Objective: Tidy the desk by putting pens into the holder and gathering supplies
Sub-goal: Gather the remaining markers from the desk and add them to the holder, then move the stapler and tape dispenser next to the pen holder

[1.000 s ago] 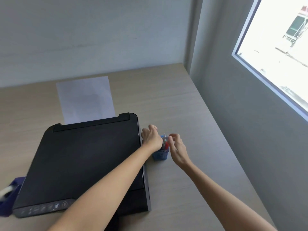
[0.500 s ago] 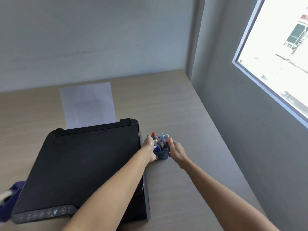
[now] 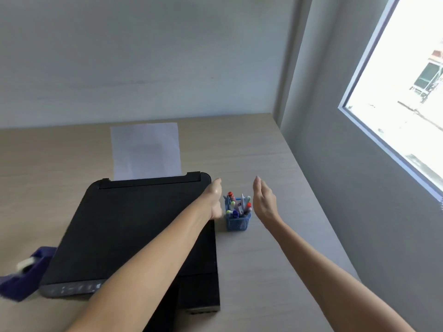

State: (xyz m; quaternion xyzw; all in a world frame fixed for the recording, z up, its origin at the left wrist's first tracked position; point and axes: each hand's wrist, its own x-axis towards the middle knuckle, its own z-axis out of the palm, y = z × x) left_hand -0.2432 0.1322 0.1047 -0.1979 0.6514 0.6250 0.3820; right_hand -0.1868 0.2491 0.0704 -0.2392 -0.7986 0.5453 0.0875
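A small blue mesh pen holder (image 3: 236,222) stands upright on the wooden desk (image 3: 275,248), just right of the black printer. Several pens and markers (image 3: 236,204) with red, green, blue and white caps stick out of its top. My left hand (image 3: 214,198) is open at the holder's left, over the printer's right edge, fingers flat and not touching the holder. My right hand (image 3: 263,202) is open at the holder's right, palm facing it, a short gap away. Neither hand holds anything.
A black printer (image 3: 134,231) fills the desk's left half, with a white sheet of paper (image 3: 146,152) rising from its rear tray. A dark blue tape dispenser (image 3: 26,271) sits at the far left. A grey wall with a window (image 3: 405,92) borders the desk's right edge.
Both hands gripped the holder's sides half a second ago. They have let go and spread apart to either side, fingers opened. The holder stays standing with the pens in it.
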